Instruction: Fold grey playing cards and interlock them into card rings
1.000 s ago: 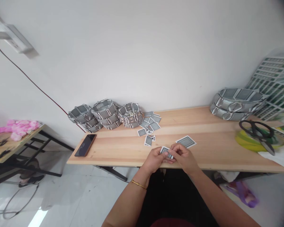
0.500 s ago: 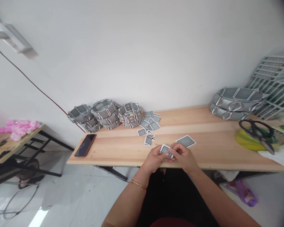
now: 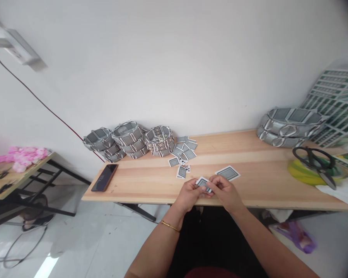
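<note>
Pale wooden table (image 3: 249, 154) against a white wall, seen from above and a little squeezed. At its near edge, a playing card (image 3: 203, 183) pinched between both hands, grey back up, mostly covered by fingers, so cannot tell whether one card or several. Left hand (image 3: 189, 195) curled closed on the card's left side, gold bangle on the wrist; right hand (image 3: 225, 192) closed on its right side, fingertips meeting over it. Just at 1 o'clock of the hands, a single card (image 3: 227, 173) lying flat, back up. At 11 o'clock, loose cards (image 3: 183, 154) scattered, a few face up, too small to read. Farther at 10 o'clock, round baskets (image 3: 130, 141) woven from cards, stacked, insides not visible. At 9 o'clock, a dark phone (image 3: 104, 177). Toward 2 o'clock, wide card trays (image 3: 290, 126) stacked, and scissors (image 3: 316, 161) resting on a yellow-green roll (image 3: 301, 173), partly cut off.
</note>
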Motion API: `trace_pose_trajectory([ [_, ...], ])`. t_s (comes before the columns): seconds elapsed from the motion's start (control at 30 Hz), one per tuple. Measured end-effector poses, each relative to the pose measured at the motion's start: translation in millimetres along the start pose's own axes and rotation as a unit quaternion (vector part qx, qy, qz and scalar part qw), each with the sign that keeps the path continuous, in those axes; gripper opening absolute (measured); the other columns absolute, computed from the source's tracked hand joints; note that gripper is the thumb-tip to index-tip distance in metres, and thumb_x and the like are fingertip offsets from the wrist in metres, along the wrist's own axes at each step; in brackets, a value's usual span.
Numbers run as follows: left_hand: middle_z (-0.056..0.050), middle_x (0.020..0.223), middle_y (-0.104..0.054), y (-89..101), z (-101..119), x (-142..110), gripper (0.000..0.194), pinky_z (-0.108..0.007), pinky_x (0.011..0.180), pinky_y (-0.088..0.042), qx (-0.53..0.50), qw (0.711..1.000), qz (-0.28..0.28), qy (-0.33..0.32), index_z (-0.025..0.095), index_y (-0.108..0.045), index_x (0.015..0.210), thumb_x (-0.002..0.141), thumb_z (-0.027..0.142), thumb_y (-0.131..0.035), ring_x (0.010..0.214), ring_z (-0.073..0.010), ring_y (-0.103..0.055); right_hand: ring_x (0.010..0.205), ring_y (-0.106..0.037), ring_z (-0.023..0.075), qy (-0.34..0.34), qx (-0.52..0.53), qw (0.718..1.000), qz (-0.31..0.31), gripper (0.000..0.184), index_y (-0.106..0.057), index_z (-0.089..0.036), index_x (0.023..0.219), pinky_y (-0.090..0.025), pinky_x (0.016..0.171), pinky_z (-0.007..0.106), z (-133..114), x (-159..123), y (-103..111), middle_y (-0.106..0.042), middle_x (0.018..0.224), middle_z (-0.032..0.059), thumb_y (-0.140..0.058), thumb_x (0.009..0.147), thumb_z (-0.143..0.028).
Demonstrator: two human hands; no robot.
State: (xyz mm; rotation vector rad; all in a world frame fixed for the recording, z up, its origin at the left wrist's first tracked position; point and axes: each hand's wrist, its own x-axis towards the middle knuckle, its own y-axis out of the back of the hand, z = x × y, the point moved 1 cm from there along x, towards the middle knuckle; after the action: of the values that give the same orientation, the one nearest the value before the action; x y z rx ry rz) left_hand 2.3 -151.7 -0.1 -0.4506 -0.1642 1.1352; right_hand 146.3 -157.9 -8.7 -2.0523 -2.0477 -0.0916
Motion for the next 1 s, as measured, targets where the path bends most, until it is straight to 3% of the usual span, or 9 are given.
trace_pose_trajectory([
  [0.27, -0.005, 0.067, -0.066, 0.1, 0.2, -0.5, 0.039, -0.029, 0.062, -0.053, 0.011, 1.0, -0.005, 0.01, 0.01, -0.057, 0.086, 0.068, 0.039, -0.075, 0.061, -0.0174, -0.066, 0.07, -0.051, 0.0135, 0.01, -0.024, 1.0, -0.006, 0.026, -0.049, -0.021, 0.066, -0.044, 0.064, 0.026, -1.2, -0.9, -0.3, -0.053, 0.076, 0.0, -0.066, 0.079, -0.035],
  [0.5, -0.006, 0.077, -0.069, -1.6, 3.6, -1.0, 0.039, -0.028, 0.067, -0.053, 0.009, 1.0, -0.016, 0.001, 0.01, -0.059, 0.09, 0.062, 0.027, -0.08, 0.067, -0.0158, -0.066, 0.069, -0.051, 0.0149, -0.014, -0.033, 0.999, 0.017, 0.031, -0.048, -0.021, 0.066, -0.045, 0.061, 0.026, 1.3, -0.1, 0.9, -0.055, 0.077, 0.0013, -0.066, 0.076, -0.044],
  [0.73, -0.003, 0.071, -0.067, -1.4, 3.3, -1.4, 0.04, -0.029, 0.064, -0.053, 0.03, 0.999, -0.015, 0.002, 0.011, -0.056, 0.089, 0.063, 0.031, -0.079, 0.062, -0.015, -0.065, 0.056, -0.05, 0.011, -0.036, 0.032, 0.999, -0.01, 0.03, -0.046, -0.022, 0.065, -0.045, 0.053, 0.026, -5.1, -1.8, -3.1, -0.052, 0.075, -0.0017, -0.067, 0.076, -0.04],
  [1.0, -0.002, 0.067, -0.064, -1.5, 2.2, -0.9, 0.043, -0.027, 0.056, -0.052, 0.034, 0.999, -0.011, -0.005, 0.011, -0.055, 0.088, 0.062, 0.035, -0.079, 0.056, -0.0145, -0.062, 0.065, -0.051, 0.0138, -0.015, -0.021, 1.0, -0.003, 0.03, -0.047, -0.021, 0.063, -0.044, 0.062, 0.027, -4.7, -1.3, -0.7, -0.053, 0.073, -0.0007, -0.067, 0.077, -0.04],
])
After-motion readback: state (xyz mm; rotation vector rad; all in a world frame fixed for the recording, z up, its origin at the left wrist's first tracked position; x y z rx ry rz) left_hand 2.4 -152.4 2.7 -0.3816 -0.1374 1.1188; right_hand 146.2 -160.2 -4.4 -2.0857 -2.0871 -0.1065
